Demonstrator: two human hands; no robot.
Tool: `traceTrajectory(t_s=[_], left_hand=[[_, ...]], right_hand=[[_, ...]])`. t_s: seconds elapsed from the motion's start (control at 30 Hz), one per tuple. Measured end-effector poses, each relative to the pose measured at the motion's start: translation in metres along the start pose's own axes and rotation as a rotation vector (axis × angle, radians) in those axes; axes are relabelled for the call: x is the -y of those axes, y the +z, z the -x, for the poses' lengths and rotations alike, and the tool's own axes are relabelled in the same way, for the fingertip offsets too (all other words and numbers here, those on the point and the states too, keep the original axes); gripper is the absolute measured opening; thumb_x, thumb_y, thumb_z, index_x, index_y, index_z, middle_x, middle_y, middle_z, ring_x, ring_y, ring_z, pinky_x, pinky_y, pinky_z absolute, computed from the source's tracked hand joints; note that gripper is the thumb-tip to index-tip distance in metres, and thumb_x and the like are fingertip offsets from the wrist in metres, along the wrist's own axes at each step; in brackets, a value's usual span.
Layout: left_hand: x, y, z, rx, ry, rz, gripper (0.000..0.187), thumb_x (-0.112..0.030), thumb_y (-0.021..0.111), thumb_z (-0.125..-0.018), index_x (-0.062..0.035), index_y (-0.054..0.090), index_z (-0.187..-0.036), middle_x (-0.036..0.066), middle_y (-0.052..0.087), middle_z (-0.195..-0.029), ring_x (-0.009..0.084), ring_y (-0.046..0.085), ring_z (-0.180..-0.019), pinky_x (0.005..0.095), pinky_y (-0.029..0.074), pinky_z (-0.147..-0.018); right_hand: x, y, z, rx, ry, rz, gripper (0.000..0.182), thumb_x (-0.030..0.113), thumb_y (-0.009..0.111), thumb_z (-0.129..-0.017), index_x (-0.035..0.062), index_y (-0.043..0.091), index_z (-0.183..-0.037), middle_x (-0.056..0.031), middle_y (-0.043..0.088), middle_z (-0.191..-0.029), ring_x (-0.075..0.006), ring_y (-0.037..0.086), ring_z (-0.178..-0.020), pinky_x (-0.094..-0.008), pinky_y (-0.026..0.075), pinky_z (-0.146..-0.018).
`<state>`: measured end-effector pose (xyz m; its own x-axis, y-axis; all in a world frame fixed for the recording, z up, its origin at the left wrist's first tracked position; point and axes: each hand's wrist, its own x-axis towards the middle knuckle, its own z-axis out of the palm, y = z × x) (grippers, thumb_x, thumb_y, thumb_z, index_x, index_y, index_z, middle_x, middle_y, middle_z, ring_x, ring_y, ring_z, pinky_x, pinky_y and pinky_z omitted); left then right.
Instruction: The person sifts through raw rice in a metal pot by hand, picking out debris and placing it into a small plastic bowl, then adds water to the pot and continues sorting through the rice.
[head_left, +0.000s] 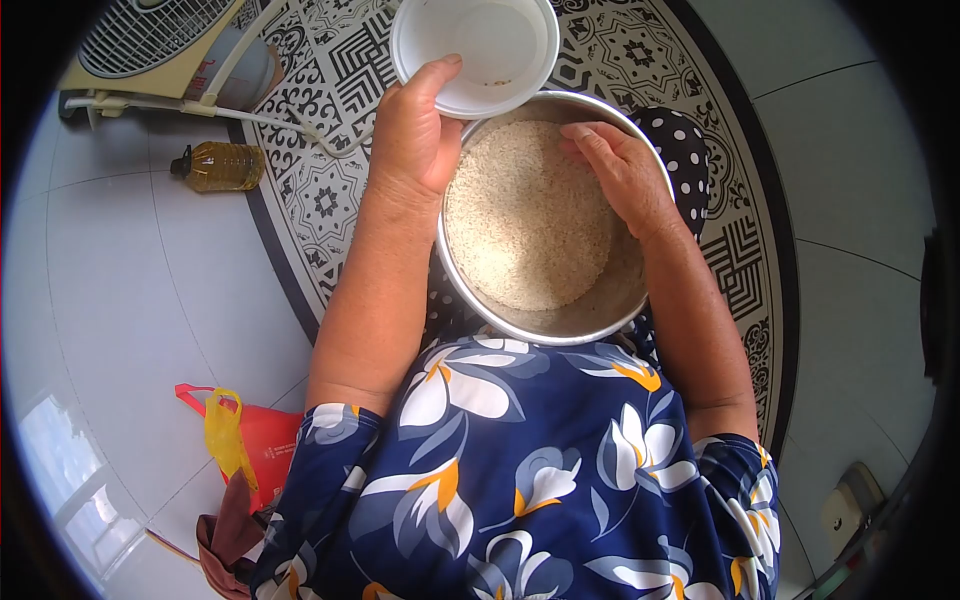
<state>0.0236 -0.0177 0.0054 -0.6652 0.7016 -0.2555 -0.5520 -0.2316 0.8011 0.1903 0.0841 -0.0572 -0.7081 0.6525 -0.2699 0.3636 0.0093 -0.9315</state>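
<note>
My left hand [420,135] grips a white plastic tub [475,50] by its rim, the thumb hooked inside; a few small brownish bits lie at the bottom. Below it, a round metal pot [465,300] rests on my lap, with a wide heap of pale rice grains [530,220] in it. My right hand [625,175] is over the pot's far right side, just above the rice. Its thumb and fingers are pinched together, and what they hold, if anything, is too small to make out.
A patterned black-and-white mat [325,200] lies beneath me on grey floor tiles. To the left are an oil bottle [225,166] on its side and a fan [150,40] with a white stand. A red plastic bag [270,450] and yellow bag [228,440] lie nearer, at the lower left.
</note>
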Motion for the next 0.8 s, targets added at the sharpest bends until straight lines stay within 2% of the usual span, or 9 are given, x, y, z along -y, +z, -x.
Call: traceTrajectory(t_s=[0.17,0.23,0.27,0.33,0.47,0.57,0.63,0.73,0.8], left_hand=[[0.001,-0.001,0.000,-0.001,0.015,-0.021,0.038,-0.009,0.057,-0.082,0.0047,0.046,-0.116,0.015,0.054,-0.113,0.0241,0.052,-0.108,0.0387,0.042,-0.096],[0.000,-0.001,0.000,-0.011,0.012,-0.018,0.038,-0.008,0.057,-0.082,0.0043,0.045,-0.117,0.015,0.054,-0.113,0.0243,0.052,-0.108,0.0394,0.042,-0.096],[0.000,-0.001,0.000,-0.011,0.013,-0.018,0.038,-0.008,0.057,-0.082,0.0043,0.045,-0.117,0.015,0.054,-0.113,0.0243,0.052,-0.108,0.0394,0.042,-0.096],[0.000,-0.001,0.000,-0.012,0.015,0.003,0.039,-0.008,0.057,-0.082,0.0044,0.045,-0.117,0.015,0.054,-0.113,0.0243,0.052,-0.109,0.0401,0.043,-0.095],[0.000,0.001,0.001,-0.016,0.020,-0.003,0.039,-0.007,0.056,-0.082,0.0044,0.045,-0.117,0.015,0.053,-0.113,0.0245,0.052,-0.109,0.0404,0.043,-0.095],[0.000,0.001,0.000,-0.016,0.025,-0.009,0.039,-0.007,0.057,-0.082,0.0044,0.045,-0.118,0.015,0.053,-0.113,0.0246,0.051,-0.109,0.0410,0.042,-0.095],[0.000,0.001,0.000,-0.024,0.012,-0.004,0.039,-0.006,0.056,-0.082,0.0047,0.045,-0.118,0.015,0.053,-0.113,0.0248,0.051,-0.109,0.0408,0.042,-0.096],[-0.002,0.004,0.003,0.014,0.035,-0.008,0.040,-0.006,0.057,-0.082,0.0050,0.045,-0.118,0.016,0.053,-0.114,0.0251,0.051,-0.109,0.0405,0.041,-0.097],[0.001,0.002,-0.001,-0.023,0.037,-0.012,0.040,-0.006,0.057,-0.082,0.0051,0.045,-0.118,0.016,0.053,-0.114,0.0251,0.051,-0.109,0.0405,0.041,-0.097]], right_hand=[[0.004,0.000,0.002,-0.005,0.052,0.366,0.036,0.032,0.044,-0.090,0.0035,0.063,-0.100,-0.0162,0.065,-0.089,-0.0284,0.063,-0.086,-0.0366,0.046,-0.082],[0.014,0.004,0.007,0.163,0.058,0.804,0.035,0.026,0.041,-0.087,0.0010,0.064,-0.095,-0.0208,0.064,-0.090,-0.0341,0.062,-0.087,-0.0399,0.047,-0.082],[0.014,0.006,0.007,0.163,0.057,0.803,0.035,0.026,0.041,-0.087,0.0010,0.064,-0.095,-0.0208,0.064,-0.090,-0.0341,0.062,-0.087,-0.0399,0.047,-0.082],[0.011,0.009,0.009,0.441,0.124,1.017,0.035,0.022,0.040,-0.083,-0.0002,0.066,-0.090,-0.0223,0.063,-0.093,-0.0349,0.062,-0.090,-0.0411,0.047,-0.083],[0.002,0.013,0.018,0.478,0.091,1.009,0.032,0.024,0.045,-0.081,-0.0012,0.066,-0.082,-0.0234,0.063,-0.085,-0.0369,0.061,-0.083,-0.0425,0.047,-0.081],[-0.001,0.017,0.019,0.673,0.086,1.032,0.034,0.026,0.047,-0.078,-0.0021,0.065,-0.083,-0.0236,0.063,-0.086,-0.0373,0.061,-0.084,-0.0417,0.047,-0.081],[-0.004,0.018,0.021,0.928,-0.012,1.003,0.035,0.029,0.049,-0.075,-0.0007,0.066,-0.085,-0.0235,0.063,-0.087,-0.0379,0.061,-0.085,-0.0410,0.047,-0.080],[0.003,0.025,0.023,1.031,0.054,1.005,0.037,0.028,0.056,-0.073,-0.0021,0.066,-0.092,-0.0234,0.064,-0.092,-0.0310,0.063,-0.089,-0.0366,0.048,-0.082],[0.003,0.027,0.022,1.083,0.054,0.926,0.040,0.032,0.054,-0.075,-0.0024,0.064,-0.092,-0.0239,0.063,-0.091,-0.0317,0.062,-0.088,-0.0376,0.048,-0.080]])
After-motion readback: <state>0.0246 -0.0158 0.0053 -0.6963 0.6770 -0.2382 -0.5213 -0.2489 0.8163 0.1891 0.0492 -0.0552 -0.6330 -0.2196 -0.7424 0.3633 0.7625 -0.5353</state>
